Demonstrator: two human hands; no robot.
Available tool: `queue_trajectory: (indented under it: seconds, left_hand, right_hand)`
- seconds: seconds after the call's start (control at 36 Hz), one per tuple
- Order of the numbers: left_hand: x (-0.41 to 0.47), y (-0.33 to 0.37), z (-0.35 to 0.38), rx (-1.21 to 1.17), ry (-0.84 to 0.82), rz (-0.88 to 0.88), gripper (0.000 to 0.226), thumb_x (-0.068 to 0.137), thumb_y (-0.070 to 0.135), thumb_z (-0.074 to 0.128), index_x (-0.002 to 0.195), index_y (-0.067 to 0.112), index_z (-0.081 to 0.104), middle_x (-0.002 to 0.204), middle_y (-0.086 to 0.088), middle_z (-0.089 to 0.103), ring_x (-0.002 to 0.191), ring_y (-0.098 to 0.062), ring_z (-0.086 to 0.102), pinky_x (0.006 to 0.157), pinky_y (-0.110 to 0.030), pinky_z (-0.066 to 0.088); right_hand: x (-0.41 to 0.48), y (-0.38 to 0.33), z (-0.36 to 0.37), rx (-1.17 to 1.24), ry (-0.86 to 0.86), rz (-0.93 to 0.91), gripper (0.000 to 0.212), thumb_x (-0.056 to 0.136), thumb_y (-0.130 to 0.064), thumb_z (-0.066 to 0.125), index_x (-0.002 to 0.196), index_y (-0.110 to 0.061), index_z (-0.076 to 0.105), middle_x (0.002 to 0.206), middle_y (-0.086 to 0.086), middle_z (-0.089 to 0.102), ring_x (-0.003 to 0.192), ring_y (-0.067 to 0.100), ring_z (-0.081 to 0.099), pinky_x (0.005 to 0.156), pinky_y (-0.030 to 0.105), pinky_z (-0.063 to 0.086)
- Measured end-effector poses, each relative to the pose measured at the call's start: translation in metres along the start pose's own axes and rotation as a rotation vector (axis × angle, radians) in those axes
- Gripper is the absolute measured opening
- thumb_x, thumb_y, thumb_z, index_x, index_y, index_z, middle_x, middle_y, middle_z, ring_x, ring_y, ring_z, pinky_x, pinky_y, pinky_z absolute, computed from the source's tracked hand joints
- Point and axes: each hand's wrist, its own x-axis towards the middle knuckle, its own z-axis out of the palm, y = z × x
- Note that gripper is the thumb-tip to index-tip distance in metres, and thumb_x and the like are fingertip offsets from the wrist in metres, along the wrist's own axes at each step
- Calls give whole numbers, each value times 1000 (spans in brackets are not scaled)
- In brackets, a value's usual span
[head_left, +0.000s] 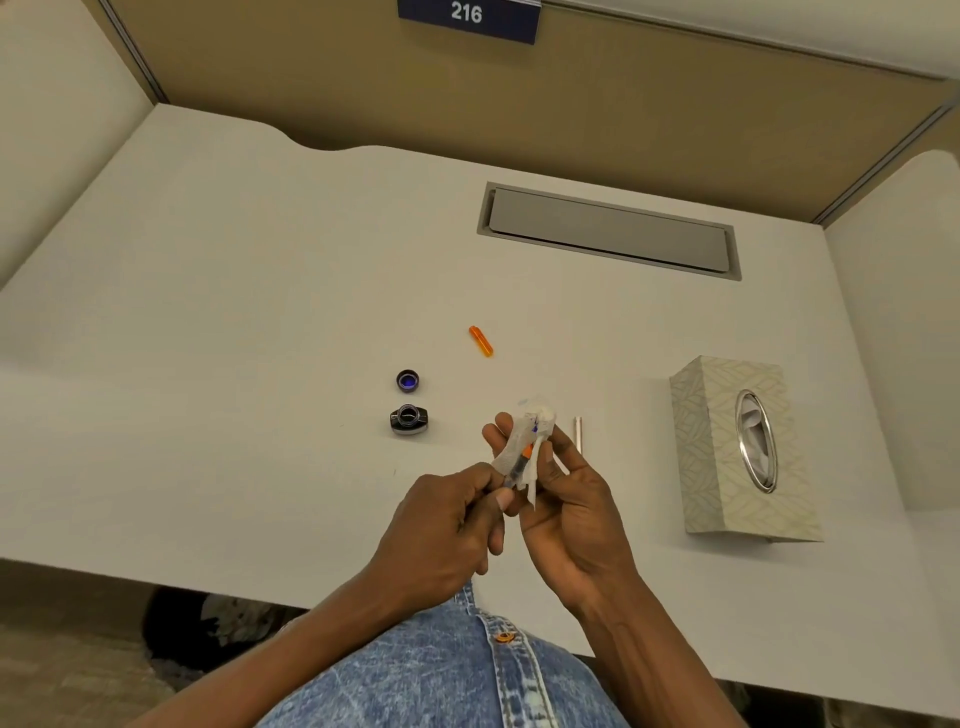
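My left hand (441, 525) pinches the rear end of a thin pen part (517, 466) with an orange section and a clear, dark-filled tube. My right hand (563, 488) holds a crumpled white tissue (524, 441), stained with blue ink, wrapped around the front of that pen part. Both hands hover just above the white desk (208, 312). An open ink bottle (409, 419) stands to the left of the hands, with its cap (408, 380) lying upturned behind it. An orange pen barrel (481, 341) lies farther back.
A patterned tissue box (737, 447) stands on the right. A small pale tube (577, 434) lies between it and my hands. A grey cable hatch (608, 231) is set into the desk at the back. Partition walls close off three sides.
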Motion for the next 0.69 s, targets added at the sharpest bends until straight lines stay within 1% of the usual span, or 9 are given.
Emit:
queue_trajectory:
  seconds: [0.14, 0.22, 0.33, 0.39, 0.44, 0.5, 0.56, 0.64, 0.69]
  left_hand:
    - [-1, -2, 3, 37, 0, 11, 21, 109, 26, 53, 93, 27, 66, 67, 5, 73, 52, -16, 70, 64, -37, 61]
    - [-1, -1, 3, -54, -1, 6, 22, 111, 23, 50, 96, 22, 67, 70, 0, 73, 55, -23, 72, 62, -36, 60]
    - [0, 2, 1, -221, -35, -8, 29, 113, 20, 42, 102, 18, 68, 76, -10, 74, 60, -32, 72, 62, -40, 57]
    - [1, 3, 1, -275, -70, 1, 32, 114, 19, 40, 105, 17, 70, 77, -13, 74, 59, -31, 71, 61, -40, 55]
    - [3, 4, 2, -311, -103, 4, 33, 115, 20, 39, 105, 15, 70, 76, -15, 74, 58, -29, 68, 61, -38, 55]
    - [4, 4, 5, -337, -110, -12, 33, 115, 21, 39, 103, 14, 70, 75, -17, 73, 57, -28, 66, 61, -40, 55]
    - [5, 3, 7, -323, -112, -26, 33, 115, 22, 40, 102, 13, 69, 74, -14, 73, 56, -26, 64, 61, -40, 54]
    - [5, 1, 8, -286, -109, -37, 33, 114, 22, 41, 100, 15, 70, 72, -14, 72, 54, -23, 63, 60, -35, 53]
    - [4, 1, 9, -258, -106, -40, 33, 114, 22, 42, 100, 17, 71, 72, -14, 71, 55, -21, 62, 61, -33, 53]
  right_hand:
    - [3, -7, 3, 44, 12, -14, 45, 97, -12, 54, 140, -5, 60, 136, 21, 73, 124, 33, 73, 93, 35, 65]
    - [7, -12, 1, 92, 26, -21, 42, 103, -11, 50, 143, -4, 58, 137, 21, 72, 126, 33, 72, 106, 38, 59]
    - [6, -14, -4, 93, 40, -21, 46, 99, -14, 53, 143, -5, 58, 138, 20, 72, 127, 31, 71, 113, 43, 52]
    - [4, -11, -5, 79, 45, 2, 47, 99, -14, 54, 145, -6, 56, 139, 19, 71, 129, 30, 71, 108, 41, 57]
    - [1, -9, -5, 82, 48, 30, 48, 98, -12, 54, 145, -4, 55, 137, 20, 72, 126, 30, 72, 86, 32, 67]
    - [-1, -7, -5, 85, 34, 47, 44, 100, -9, 53, 143, -1, 54, 136, 21, 72, 125, 32, 73, 75, 28, 67]
    - [-2, -6, -4, 83, 20, 49, 42, 101, -7, 52, 142, -1, 55, 135, 23, 72, 124, 33, 73, 77, 31, 67]
    - [-2, -6, -4, 49, 10, 30, 49, 95, -10, 56, 143, 1, 54, 135, 24, 72, 125, 33, 72, 89, 36, 67]
    - [-2, -8, -6, 38, -2, 20, 49, 95, -10, 56, 143, 0, 55, 135, 23, 72, 126, 33, 72, 90, 36, 67]
